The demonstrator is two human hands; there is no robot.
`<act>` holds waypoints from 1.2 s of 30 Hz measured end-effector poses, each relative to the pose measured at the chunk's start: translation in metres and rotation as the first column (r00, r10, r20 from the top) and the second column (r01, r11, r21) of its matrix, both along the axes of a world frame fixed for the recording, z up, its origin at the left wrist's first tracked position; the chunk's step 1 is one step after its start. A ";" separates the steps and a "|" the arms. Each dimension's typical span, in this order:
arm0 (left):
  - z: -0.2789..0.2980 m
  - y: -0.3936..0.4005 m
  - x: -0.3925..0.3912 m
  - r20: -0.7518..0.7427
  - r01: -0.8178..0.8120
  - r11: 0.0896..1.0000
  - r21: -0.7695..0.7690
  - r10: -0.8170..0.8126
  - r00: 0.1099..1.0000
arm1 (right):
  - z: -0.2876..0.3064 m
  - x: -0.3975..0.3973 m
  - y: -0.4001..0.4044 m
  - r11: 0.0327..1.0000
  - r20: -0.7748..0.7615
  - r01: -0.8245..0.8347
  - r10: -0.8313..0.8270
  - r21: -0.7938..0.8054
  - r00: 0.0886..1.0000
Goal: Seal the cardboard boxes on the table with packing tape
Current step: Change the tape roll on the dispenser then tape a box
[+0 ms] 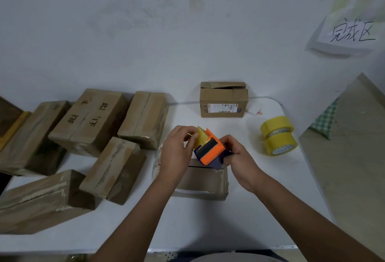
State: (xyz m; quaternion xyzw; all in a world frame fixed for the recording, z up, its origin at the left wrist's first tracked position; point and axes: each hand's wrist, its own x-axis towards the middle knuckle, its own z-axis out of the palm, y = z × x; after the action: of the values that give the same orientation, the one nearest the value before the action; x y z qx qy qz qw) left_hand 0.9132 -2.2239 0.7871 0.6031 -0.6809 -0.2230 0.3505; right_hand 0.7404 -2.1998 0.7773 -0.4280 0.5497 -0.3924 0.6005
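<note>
An orange and dark blue tape dispenser (210,150) with a yellow tape roll is held above a flat cardboard box (200,180) in front of me. My right hand (237,157) grips the dispenser's handle end. My left hand (177,149) pinches the yellow tape at the roll's near left side. The box under my hands has its flaps closed, with a seam running across its top.
Several cardboard boxes (91,120) crowd the table's left side. A small box with a label (224,101) stands at the back by the wall. Two yellow tape rolls (278,135) lie stacked at right. A paper sign (352,32) hangs on the wall.
</note>
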 end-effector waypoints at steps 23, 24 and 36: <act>-0.009 0.011 0.046 -0.132 0.051 0.999 -0.001 -0.051 0.990 | 0.007 0.035 0.008 0.999 -0.127 -0.038 0.034 -0.024 0.991; -0.009 0.011 0.047 -0.132 0.064 0.998 0.006 -0.063 0.989 | 0.008 0.036 0.009 0.999 -0.130 -0.039 0.036 -0.022 0.991; -0.008 0.010 0.053 -0.152 0.065 0.995 0.073 -0.053 0.987 | 0.010 0.051 0.013 1.000 -0.128 -0.001 -0.003 -0.030 0.992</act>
State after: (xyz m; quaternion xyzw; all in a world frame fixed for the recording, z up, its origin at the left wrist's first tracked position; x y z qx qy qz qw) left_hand 0.9657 -2.2139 0.7789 0.5774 -0.6610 -0.3043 0.3703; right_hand 0.7911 -2.1872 0.7868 -0.4610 0.5812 -0.3729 0.5574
